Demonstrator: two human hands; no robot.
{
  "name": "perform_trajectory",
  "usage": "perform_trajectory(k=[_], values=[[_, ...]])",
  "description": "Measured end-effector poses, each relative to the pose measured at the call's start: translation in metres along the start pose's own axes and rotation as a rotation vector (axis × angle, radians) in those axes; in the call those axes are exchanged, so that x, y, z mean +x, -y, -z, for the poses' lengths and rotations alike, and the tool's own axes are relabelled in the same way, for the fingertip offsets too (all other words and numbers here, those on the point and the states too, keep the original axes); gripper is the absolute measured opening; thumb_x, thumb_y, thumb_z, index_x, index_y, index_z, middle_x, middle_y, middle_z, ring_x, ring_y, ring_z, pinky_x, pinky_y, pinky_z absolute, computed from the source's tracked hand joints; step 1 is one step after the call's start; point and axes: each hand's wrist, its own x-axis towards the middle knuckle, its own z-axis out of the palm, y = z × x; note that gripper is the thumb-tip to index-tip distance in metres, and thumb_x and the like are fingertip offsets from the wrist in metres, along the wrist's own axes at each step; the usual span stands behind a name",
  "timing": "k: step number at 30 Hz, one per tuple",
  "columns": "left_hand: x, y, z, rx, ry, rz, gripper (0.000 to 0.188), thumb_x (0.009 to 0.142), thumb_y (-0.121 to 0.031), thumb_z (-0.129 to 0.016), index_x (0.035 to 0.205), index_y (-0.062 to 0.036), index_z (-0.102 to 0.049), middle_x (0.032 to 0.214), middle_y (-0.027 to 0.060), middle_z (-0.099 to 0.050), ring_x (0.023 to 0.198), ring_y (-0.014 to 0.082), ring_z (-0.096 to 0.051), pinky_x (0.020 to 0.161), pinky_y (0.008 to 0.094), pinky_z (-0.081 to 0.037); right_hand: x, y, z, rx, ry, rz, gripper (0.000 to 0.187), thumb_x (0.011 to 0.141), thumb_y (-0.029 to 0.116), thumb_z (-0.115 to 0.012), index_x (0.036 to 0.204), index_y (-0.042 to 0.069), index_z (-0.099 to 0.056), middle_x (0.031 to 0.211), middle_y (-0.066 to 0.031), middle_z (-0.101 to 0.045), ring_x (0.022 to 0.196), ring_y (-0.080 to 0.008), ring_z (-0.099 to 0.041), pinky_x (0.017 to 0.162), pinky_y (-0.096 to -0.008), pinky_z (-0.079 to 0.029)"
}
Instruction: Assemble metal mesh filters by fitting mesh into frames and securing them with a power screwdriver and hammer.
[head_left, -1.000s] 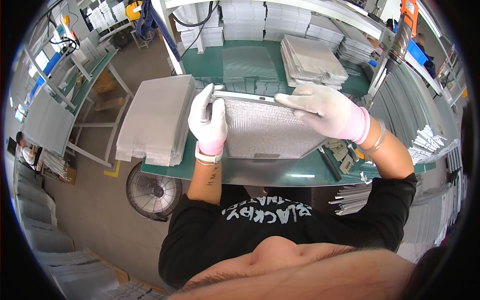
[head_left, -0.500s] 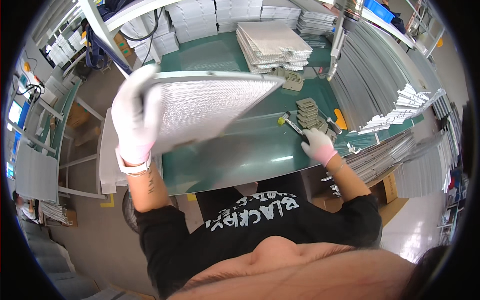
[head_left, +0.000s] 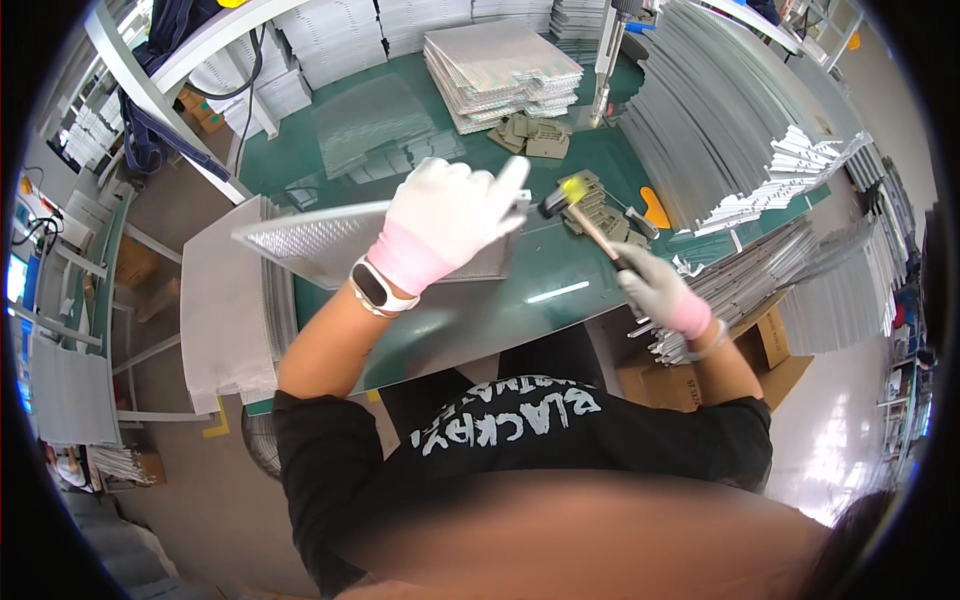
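Observation:
My gloved left hand (head_left: 440, 215) grips the upper edge of a silvery mesh panel (head_left: 325, 240) with a metal frame, its index finger or thumb sticking out toward the corner. The panel stands tilted on its edge on the green table (head_left: 470, 320); my hand and wrist cover part of it. In my gloved right hand (head_left: 660, 285) is the handle of a small mallet (head_left: 594, 230). Its black and yellow-green head is raised close to the panel's right corner, apart from it. Beyond the mallet lie grey-green plastic parts (head_left: 600, 208) in a row.
More grey-green parts (head_left: 545, 137) lie by a stack of mesh panels (head_left: 500, 65). A powered driver (head_left: 606, 70) hangs over the back. Upright grey panels (head_left: 720, 120) line the right side, near an orange tool (head_left: 655, 208). Flat panels (head_left: 220, 310) lean at the left edge.
The panel has come down from its raised position and turned onto its edge. My left hand has shifted right along it. My right hand has picked up the mallet from the table.

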Motion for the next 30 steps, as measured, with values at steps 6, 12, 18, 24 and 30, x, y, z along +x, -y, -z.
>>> perform_trajectory(k=[6, 12, 18, 24, 30], values=[[-0.002, -0.01, -0.035, -0.082, -0.404, 0.232, 0.042, 0.058, -0.045, -0.082, 0.078, -0.0123, -0.063, 0.063, 0.0024, -0.051, 0.064, 0.024, -0.053, 0.07, 0.0405, -0.044, -0.015, 0.1, 0.041, -0.079, -0.213, 0.493, 0.059, 0.104, 0.027, -0.046, 0.153, 0.002, -0.027, 0.078, -0.0025, -0.054, 0.049, -0.0037, -0.042, 0.047, -0.0188, -0.038], [0.005, -0.024, -0.043, -0.05, -0.51, 0.355, 0.034, 0.06, -0.04, -0.079, 0.065, -0.0163, -0.055, 0.063, 0.0016, -0.046, 0.063, 0.024, -0.05, 0.067, 0.0411, -0.042, 0.009, 0.098, 0.035, -0.789, -0.288, 0.83, 0.051, 0.096, 0.01, -0.054, 0.144, 0.001, -0.042, 0.082, -0.0104, -0.062, 0.068, -0.0292, -0.061, 0.069, -0.0392, -0.052], [0.0, -0.022, -0.05, -0.045, -0.538, 0.367, 0.035, 0.061, -0.041, -0.079, 0.068, -0.0165, -0.055, 0.065, 0.0008, -0.046, 0.064, 0.023, -0.05, 0.069, 0.0411, -0.04, -0.004, 0.113, 0.034, -0.637, -0.359, 0.543, 0.051, 0.095, 0.007, -0.051, 0.145, 0.0, -0.041, 0.083, -0.0129, -0.061, 0.069, -0.0286, -0.061, 0.069, -0.0342, -0.052], [0.003, -0.021, -0.055, -0.025, -0.543, 0.354, 0.035, 0.063, -0.04, -0.079, 0.074, -0.0149, -0.057, 0.068, 0.0014, -0.047, 0.068, 0.0229, -0.05, 0.071, 0.0419, -0.04, 0.011, 0.065, 0.005, -0.539, -0.203, 0.412, 0.061, 0.09, 0.003, -0.056, 0.148, 0.009, -0.039, 0.108, -0.0239, -0.065, 0.09, -0.0375, -0.067, 0.08, -0.0377, -0.054], [0.0, -0.029, -0.048, -0.052, -0.596, 0.344, 0.035, 0.066, -0.04, -0.079, 0.074, -0.014, -0.057, 0.068, 0.002, -0.045, 0.067, 0.0236, -0.049, 0.071, 0.0422, -0.04, 0.047, -0.048, -0.035, -0.517, -0.246, 0.151, 0.061, 0.087, 0.008, -0.06, 0.145, 0.012, -0.043, 0.122, -0.021, -0.06, 0.106, -0.0386, -0.061, 0.092, -0.0401, -0.05]])
